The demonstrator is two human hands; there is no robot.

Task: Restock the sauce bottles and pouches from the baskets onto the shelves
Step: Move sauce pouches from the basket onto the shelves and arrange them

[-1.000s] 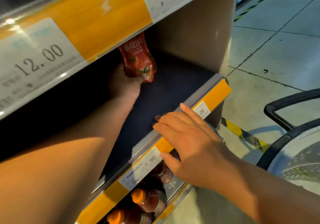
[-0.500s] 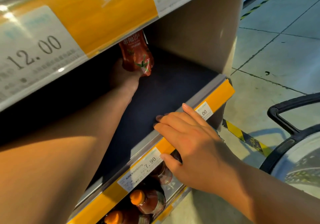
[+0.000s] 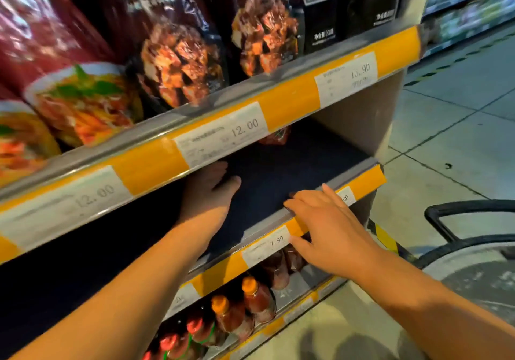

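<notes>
So the red, soft plastic sauce pouch (image 3: 274, 136) is standing at the far end of the dark middle shelf (image 3: 278, 170), mostly hidden behind the yellow price strip (image 3: 223, 136) of the shelf above; only its bottom edge shows. The left hand (image 3: 207, 189) is under that strip, near the pouch but apart from it, fingers loosely spread and holding nothing that I can see, though the fingertips are partly hidden. The right hand (image 3: 331, 228) lies flat with straight fingers on the near lip of the middle shelf, just above the 7.90 tag (image 3: 266, 247), not gripping anything.

My guess on handling: the pouch looks light and squishy, probably a bit slick, and floppy enough to tip over if nudged. I'd pinch it by the flat sides around the middle or the stiffer top seam, not the belly.

Orange-capped red sauce bottles (image 3: 256, 299) sit on the lowest shelf, and a black-rimmed basket (image 3: 457, 212) is off to the right.
</notes>
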